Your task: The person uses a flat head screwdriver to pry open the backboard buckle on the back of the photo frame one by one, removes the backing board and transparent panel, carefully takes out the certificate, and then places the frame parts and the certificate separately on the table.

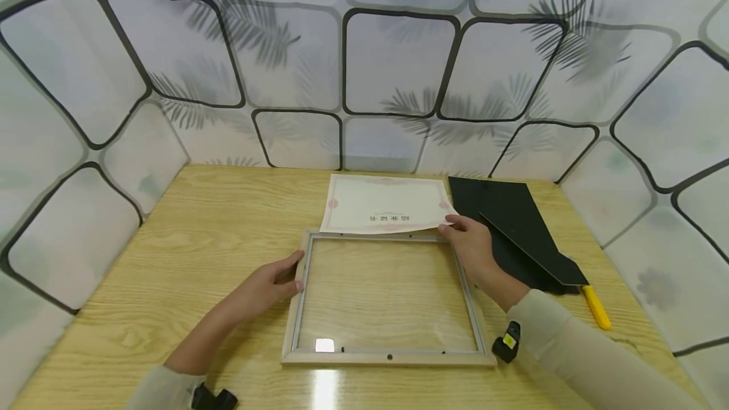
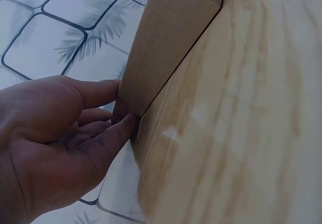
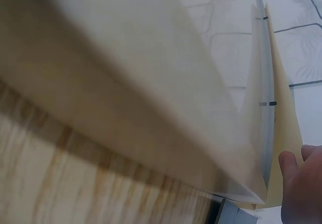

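Note:
A picture frame (image 1: 390, 358) with a pale wooden border and a clear pane lies on the table. My left hand (image 1: 266, 290) grips its left side; the left wrist view shows the thumb and fingertips at the wooden edge (image 2: 156, 43). Behind the frame is a cream certificate (image 1: 387, 201) with pink corner marks, its printing upside down to me. My right hand (image 1: 474, 247) pinches its near right corner, over the frame's far right corner. In the right wrist view the fingers (image 3: 288, 166) are at the end of the cream sheet (image 3: 284, 123).
A black backing board (image 1: 495, 198) with a slanted flap (image 1: 535, 248) lies at the right. A yellow handle (image 1: 596, 309) sticks out from under it. The wood-grain table (image 1: 228, 207) meets patterned walls (image 1: 398, 62) at the back and sides.

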Demonstrator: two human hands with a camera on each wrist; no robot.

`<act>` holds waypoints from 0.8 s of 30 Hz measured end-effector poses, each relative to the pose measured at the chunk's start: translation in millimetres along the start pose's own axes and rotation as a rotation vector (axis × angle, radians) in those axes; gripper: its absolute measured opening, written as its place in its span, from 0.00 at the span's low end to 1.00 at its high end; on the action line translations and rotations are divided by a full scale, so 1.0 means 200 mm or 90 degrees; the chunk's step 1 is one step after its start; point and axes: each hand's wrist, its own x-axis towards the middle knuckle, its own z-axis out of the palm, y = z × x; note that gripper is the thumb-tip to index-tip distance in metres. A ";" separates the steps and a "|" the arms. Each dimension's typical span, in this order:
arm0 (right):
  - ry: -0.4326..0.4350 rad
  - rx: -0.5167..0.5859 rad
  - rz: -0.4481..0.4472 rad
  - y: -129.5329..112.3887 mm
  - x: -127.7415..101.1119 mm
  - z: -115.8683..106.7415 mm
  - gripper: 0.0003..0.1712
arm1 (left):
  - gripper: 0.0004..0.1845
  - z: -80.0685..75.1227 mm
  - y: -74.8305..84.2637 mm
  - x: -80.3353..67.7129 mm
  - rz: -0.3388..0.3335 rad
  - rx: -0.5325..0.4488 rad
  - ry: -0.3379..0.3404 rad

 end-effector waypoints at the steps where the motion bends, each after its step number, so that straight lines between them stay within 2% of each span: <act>1: -0.001 0.005 0.001 0.00 0.00 0.00 0.22 | 0.39 0.00 0.00 0.00 0.000 -0.001 -0.001; 6: 0.004 0.071 0.008 0.00 0.01 0.00 0.23 | 0.38 0.00 0.00 -0.01 0.002 -0.004 -0.002; 9: 0.034 0.136 0.004 -0.03 0.01 -0.01 0.21 | 0.38 0.00 0.01 -0.01 0.003 -0.008 -0.005; 15: 0.083 0.215 -0.014 -0.09 0.02 -0.08 0.17 | 0.38 0.00 0.01 -0.01 0.002 -0.009 -0.007; 21: 0.125 0.303 0.031 -0.12 0.06 -0.15 0.13 | 0.38 0.00 0.00 -0.01 0.005 -0.003 -0.001; 24: 0.102 0.307 0.054 -0.12 0.07 -0.19 0.16 | 0.39 0.00 0.00 -0.01 0.005 -0.006 -0.001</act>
